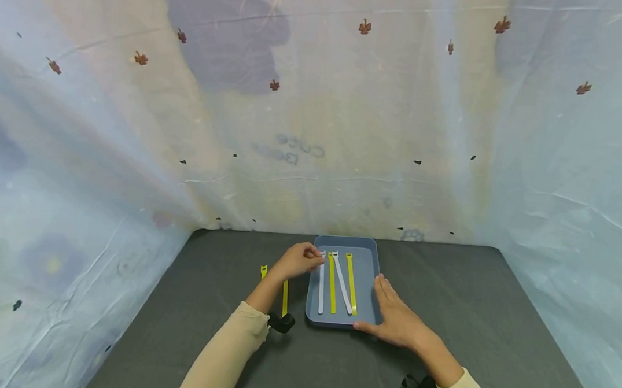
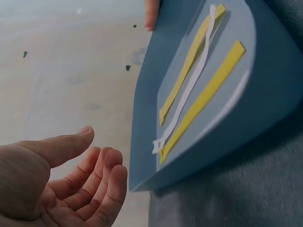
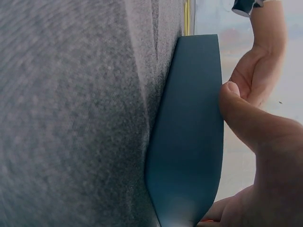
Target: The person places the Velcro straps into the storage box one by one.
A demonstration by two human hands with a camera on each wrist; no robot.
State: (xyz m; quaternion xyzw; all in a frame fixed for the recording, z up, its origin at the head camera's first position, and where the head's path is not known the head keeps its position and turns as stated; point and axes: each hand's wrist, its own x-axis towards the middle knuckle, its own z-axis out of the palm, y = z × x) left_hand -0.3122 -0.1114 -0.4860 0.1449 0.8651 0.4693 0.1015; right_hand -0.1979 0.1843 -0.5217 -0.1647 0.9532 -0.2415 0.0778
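A blue-grey tray (image 1: 367, 266) on the dark table holds yellow and white cable straps, lying roughly lengthwise. One white strap (image 1: 321, 293) lies along the tray's left side; another white strap (image 1: 342, 283) slants between two yellow straps (image 1: 351, 285). My left hand (image 1: 299, 260) hovers over the tray's left edge near the leftmost white strap's head. Its fingers (image 2: 113, 189) are loosely bent, thumb apart, with nothing visible between them. My right hand (image 1: 396, 316) rests against the tray's near right corner, thumb (image 3: 232, 92) on the rim and the other fingers extended along the right side.
Left of the tray, more yellow straps (image 1: 285, 300) lie on the dark table cloth (image 1: 206, 328), partly hidden by my left arm. A patterned sheet (image 1: 345, 132) hangs behind the table and along both sides. Dark bands circle both wrists.
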